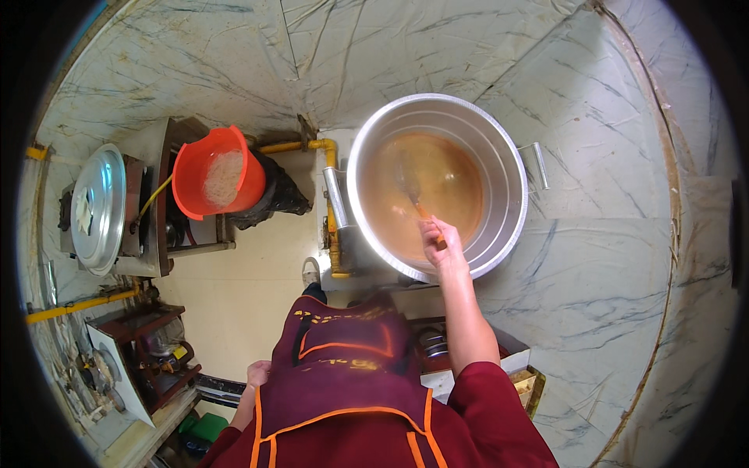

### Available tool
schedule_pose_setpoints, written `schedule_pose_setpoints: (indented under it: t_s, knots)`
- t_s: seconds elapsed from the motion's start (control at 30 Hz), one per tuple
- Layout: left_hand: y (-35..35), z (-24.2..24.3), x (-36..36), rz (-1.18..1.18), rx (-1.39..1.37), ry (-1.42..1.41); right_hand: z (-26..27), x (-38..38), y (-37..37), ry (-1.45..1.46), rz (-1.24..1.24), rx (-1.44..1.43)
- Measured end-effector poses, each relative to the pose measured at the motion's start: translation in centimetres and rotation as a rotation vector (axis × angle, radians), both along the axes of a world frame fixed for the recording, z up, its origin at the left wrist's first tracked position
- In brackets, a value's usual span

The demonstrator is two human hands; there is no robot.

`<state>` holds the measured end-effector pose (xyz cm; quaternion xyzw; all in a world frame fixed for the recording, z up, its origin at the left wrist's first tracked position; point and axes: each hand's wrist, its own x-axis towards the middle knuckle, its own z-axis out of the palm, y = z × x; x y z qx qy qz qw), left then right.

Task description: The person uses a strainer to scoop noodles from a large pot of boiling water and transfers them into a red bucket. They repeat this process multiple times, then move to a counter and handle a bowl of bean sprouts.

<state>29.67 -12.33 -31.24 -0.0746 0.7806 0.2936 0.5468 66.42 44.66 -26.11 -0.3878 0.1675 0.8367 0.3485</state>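
My right hand (440,241) grips the orange handle of a long utensil (416,202) over a large metal pot (515,193). The utensil's dark head dips into brownish, see-through liquid (450,169) in the pot; its exact shape is blurred by the liquid. My left hand (258,373) hangs low beside my apron (351,374), partly hidden by it, and its fingers cannot be made out clearly. To the left stands an orange-red plastic bucket (253,181) with a pale, stringy mass (222,178) inside.
Yellow pipes (332,153) run left of the pot. A round metal lid (99,210) lies over a steel stand at far left, and a black bag (281,193) sits behind the bucket. Marble-patterned sheeting (585,251) covers the walls. A wooden shelf unit (140,351) stands at lower left.
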Motion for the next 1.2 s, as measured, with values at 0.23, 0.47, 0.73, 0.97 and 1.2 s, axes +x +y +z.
schedule_pose_setpoints:
  t_s: [0.23,0.47,0.73,0.97,1.2]
  knots:
    - [0.5,1.9,-1.0,0.004,-0.038,-0.011,2.2,1.9,5.7,-0.401,0.145,0.171]
    - [-0.6,1.8,-0.7,0.042,0.035,-0.044,6.0,4.4,3.7,-0.664,0.348,0.322]
    - [0.2,1.8,-0.4,-0.059,0.001,0.004,12.3,9.6,1.2,-0.813,0.577,0.56]
    - [0.8,1.9,-1.3,0.021,-0.06,-0.057,17.6,11.1,-0.9,-0.918,0.534,0.551]
    - [0.6,1.1,-1.4,0.011,-0.068,-0.042,20.6,11.8,-2.8,-0.921,0.521,0.57]
